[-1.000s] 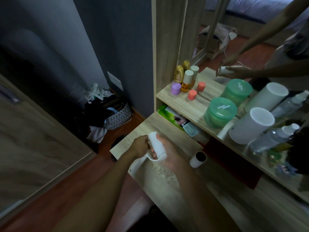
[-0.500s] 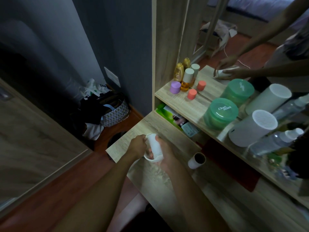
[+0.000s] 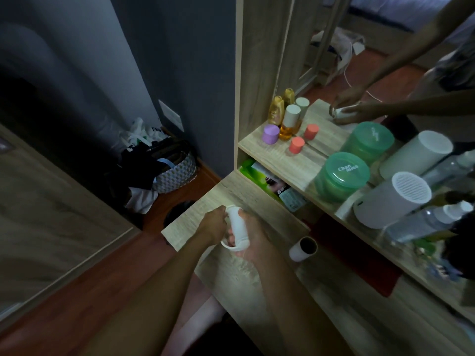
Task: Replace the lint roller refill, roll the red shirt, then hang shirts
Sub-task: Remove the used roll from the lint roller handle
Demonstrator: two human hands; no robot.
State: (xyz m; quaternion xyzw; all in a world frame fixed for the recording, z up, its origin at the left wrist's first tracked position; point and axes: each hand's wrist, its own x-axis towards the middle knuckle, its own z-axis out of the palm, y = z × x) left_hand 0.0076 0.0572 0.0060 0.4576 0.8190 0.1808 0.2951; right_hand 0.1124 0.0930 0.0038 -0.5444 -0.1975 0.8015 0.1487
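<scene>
Gripped from both sides, the white lint roller (image 3: 237,228) is held by the left hand (image 3: 213,224) and the right hand (image 3: 253,240) above the wooden desk (image 3: 257,278), near its left edge. Bare surface is left around the cardboard tube (image 3: 303,249) lying just right. A floor basket (image 3: 174,170) is stuffed with clothes.

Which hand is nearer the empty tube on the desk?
Right. The right hand holds the lint roller just left of the empty tube, with a gap between. The left hand is farther, on the roller's other side.
</scene>
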